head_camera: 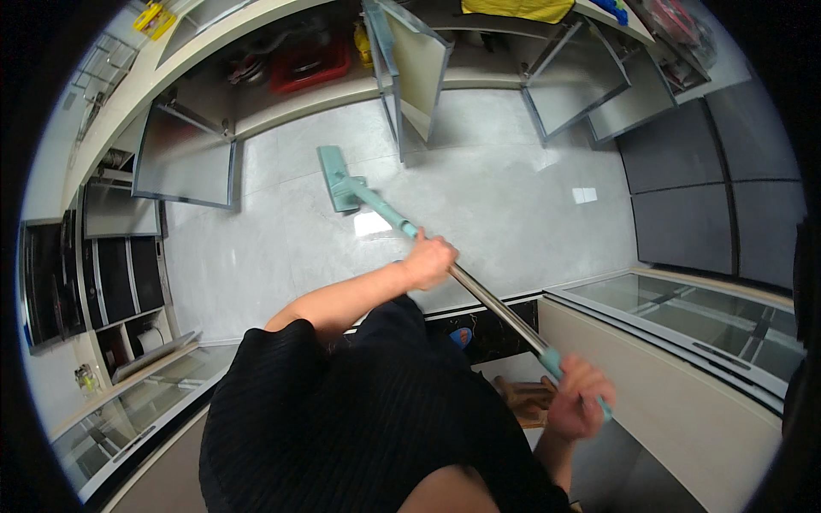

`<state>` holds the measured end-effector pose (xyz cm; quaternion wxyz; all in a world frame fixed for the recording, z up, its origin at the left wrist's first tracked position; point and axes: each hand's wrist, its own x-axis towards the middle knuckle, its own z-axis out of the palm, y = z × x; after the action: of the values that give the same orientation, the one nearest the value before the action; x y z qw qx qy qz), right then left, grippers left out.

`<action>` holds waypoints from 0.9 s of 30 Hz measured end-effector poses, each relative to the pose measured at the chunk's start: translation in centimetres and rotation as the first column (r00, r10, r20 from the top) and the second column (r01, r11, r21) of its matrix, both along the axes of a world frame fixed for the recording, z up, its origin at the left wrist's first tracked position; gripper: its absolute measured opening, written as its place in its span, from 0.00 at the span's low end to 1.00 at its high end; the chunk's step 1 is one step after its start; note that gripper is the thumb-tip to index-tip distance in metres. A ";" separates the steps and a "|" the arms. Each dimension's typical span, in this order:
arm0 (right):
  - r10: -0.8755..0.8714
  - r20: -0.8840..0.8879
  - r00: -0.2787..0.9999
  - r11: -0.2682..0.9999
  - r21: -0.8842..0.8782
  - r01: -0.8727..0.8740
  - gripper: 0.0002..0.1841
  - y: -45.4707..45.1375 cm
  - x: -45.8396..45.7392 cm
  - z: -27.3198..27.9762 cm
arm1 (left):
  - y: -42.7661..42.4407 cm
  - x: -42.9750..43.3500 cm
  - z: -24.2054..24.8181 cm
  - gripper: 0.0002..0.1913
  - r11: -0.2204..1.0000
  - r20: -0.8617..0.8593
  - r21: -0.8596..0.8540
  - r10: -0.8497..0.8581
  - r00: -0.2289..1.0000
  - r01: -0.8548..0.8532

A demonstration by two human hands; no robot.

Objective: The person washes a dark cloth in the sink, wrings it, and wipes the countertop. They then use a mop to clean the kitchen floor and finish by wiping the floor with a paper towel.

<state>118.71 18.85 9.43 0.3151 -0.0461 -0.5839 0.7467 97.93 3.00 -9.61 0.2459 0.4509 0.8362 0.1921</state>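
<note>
A mop with a flat teal head (337, 179) and a metal pole (497, 304) runs slantwise across my view. Its head rests on the grey tiled floor (487, 199), left of an open cabinet door. My left hand (431, 260) grips the pole near its lower, teal section. Around the teal grip at the upper end, my right hand (580, 397) is closed, slightly blurred by motion. The underside of the mop head is hidden against the floor.
Open cabinet doors (186, 154) jut over the floor, with another pair (417, 70) at the middle and more doors (577, 83) at right. A red basin (311, 67) sits inside the cabinet. Glass sliding doors (699, 314) flank the doorway; a wooden stool (526, 401) stands behind.
</note>
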 end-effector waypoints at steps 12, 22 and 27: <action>-0.065 0.061 0.996 0.984 0.170 0.054 0.06 -3.6 0.3 -0.8 | 2.4 -2.9 -1.5 0.04 0.973 0.096 0.115 -0.213 0.972 0.202; 0.010 -0.080 0.997 0.986 0.168 0.003 0.08 -5.3 -11.5 -7.0 | -1.3 -12.1 -6.6 0.05 0.991 -0.054 0.103 0.089 0.995 -0.083; 0.297 -0.173 0.939 0.943 0.208 -0.260 0.06 -4.7 -17.3 -4.0 | -2.7 -14.1 -7.4 0.11 0.867 0.068 0.370 0.334 0.940 -0.334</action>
<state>101.37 14.16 5.39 0.2664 0.1425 -0.6153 0.7281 83.85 0.32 -17.02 0.1185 0.3381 0.8488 0.3889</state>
